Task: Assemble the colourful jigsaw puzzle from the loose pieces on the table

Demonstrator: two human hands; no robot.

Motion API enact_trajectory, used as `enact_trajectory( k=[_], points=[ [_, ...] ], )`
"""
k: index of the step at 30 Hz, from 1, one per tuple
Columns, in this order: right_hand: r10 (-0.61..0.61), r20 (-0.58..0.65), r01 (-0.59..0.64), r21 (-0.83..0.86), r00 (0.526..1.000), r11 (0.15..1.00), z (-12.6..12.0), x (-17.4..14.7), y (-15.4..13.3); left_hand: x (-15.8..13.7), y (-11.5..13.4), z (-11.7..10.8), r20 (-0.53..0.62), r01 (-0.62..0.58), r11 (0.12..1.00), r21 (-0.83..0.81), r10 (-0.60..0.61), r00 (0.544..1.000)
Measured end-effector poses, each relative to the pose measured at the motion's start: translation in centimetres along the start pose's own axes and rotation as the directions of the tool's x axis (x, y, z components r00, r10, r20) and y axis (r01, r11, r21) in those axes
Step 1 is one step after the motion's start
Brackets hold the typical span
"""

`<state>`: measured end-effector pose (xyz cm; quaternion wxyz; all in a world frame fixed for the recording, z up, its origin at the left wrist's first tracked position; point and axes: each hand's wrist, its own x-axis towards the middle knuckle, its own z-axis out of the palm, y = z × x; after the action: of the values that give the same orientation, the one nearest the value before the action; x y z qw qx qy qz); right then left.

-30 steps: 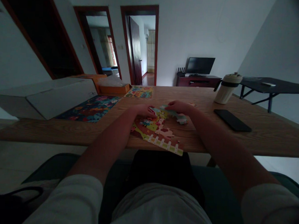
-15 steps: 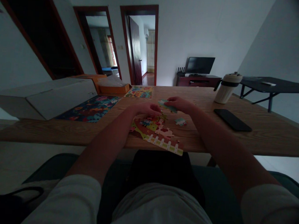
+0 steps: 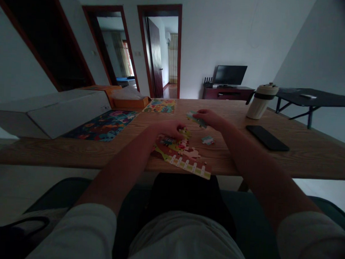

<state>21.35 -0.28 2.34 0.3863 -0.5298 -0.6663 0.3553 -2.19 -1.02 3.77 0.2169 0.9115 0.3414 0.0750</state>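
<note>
Pinched in my right hand (image 3: 210, 118) is a light blue section of jigsaw puzzle (image 3: 197, 121), held just above the table. My left hand (image 3: 170, 129) has its fingertips closed on a yellow-green puzzle piece (image 3: 185, 132), over the back edge of a partly joined farm puzzle (image 3: 185, 163). That puzzle shows a white fence and brown ground, and its front corner sticks out past the table edge. My left hand hides part of its back left. A loose pale blue puzzle piece (image 3: 207, 140) lies to the right, below my right hand.
On the left, a dark blue picture sheet (image 3: 104, 125) lies beside a long white box (image 3: 68, 110). Behind are an orange box (image 3: 130, 103) and a colourful picture sheet (image 3: 160, 106). To the right are a black phone-like slab (image 3: 267, 137) and a cream tumbler (image 3: 261, 104).
My right hand has shifted slightly away and to the right with the light blue section. My left fingers have moved slightly, and the yellow-green piece now shows more clearly at their tips.
</note>
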Motion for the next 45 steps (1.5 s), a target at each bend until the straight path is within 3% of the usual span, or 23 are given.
enact_trajectory(
  k=[3, 7, 10, 16, 20, 23, 26, 30, 34, 39, 45],
  points=[
    [-0.001, -0.014, 0.002, 0.036, 1.0, 0.999, 0.0, 0.4, 0.3, -0.1, -0.1, -0.6, -0.003, 0.018, 0.998, -0.058, -0.018, 1.0],
    [0.004, -0.025, -0.001, 0.126, 1.0, 0.992, 0.5, 1.1, 0.9, -0.2, -0.7, -1.4, -0.211, 0.011, 0.97, -0.243, -0.064, 0.975],
    [0.027, -0.001, -0.026, 0.174, 1.0, 0.984, 1.1, 1.2, 0.9, -0.2, -1.1, -1.4, -0.33, 0.048, 0.922, -0.385, -0.186, 0.926],
    [0.0, 0.059, -0.014, 0.243, 0.998, 0.97, 2.1, 0.6, 0.2, 0.7, -1.0, 0.0, -0.369, 0.011, 0.782, -0.623, -0.307, 0.877],
    [-0.041, 0.075, 0.027, 0.176, 0.996, 0.984, 2.5, 0.4, 0.0, 1.9, -1.0, 1.3, -0.397, -0.048, 0.697, -0.715, -0.349, 0.849],
    [-0.063, 0.093, 0.053, 0.106, 0.994, 0.993, 2.7, 0.2, 0.0, 2.3, -1.1, 1.6, -0.406, -0.042, 0.733, -0.679, -0.328, 0.853],
    [-0.115, 0.139, 0.094, 0.152, 0.984, 0.984, 2.9, 0.1, 0.0, 2.2, -1.5, 1.4, -0.416, -0.006, 0.796, -0.606, -0.31, 0.855],
    [-0.184, 0.169, 0.132, 0.276, 0.968, 0.952, 3.0, 0.4, 0.1, 2.0, -1.8, 1.2, -0.482, 0.069, 0.845, -0.53, -0.368, 0.796],
    [-0.123, 0.021, 0.113, 0.272, 0.992, 0.956, 2.7, 0.7, -0.1, 2.2, -2.0, 1.2, -0.425, 0.099, 0.766, -0.635, -0.454, 0.783],
    [-0.177, -0.098, 0.199, 0.323, 0.979, 0.925, 2.7, 0.8, -0.6, 2.7, -2.2, 1.4, -0.343, 0.119, 0.649, -0.751, -0.539, 0.769],
    [-0.248, -0.159, 0.266, 0.1, 0.955, 0.959, 3.5, 1.1, -0.6, 3.4, -2.3, 2.1, -0.232, 0.001, 0.478, -0.878, -0.428, 0.873]
  ],
)
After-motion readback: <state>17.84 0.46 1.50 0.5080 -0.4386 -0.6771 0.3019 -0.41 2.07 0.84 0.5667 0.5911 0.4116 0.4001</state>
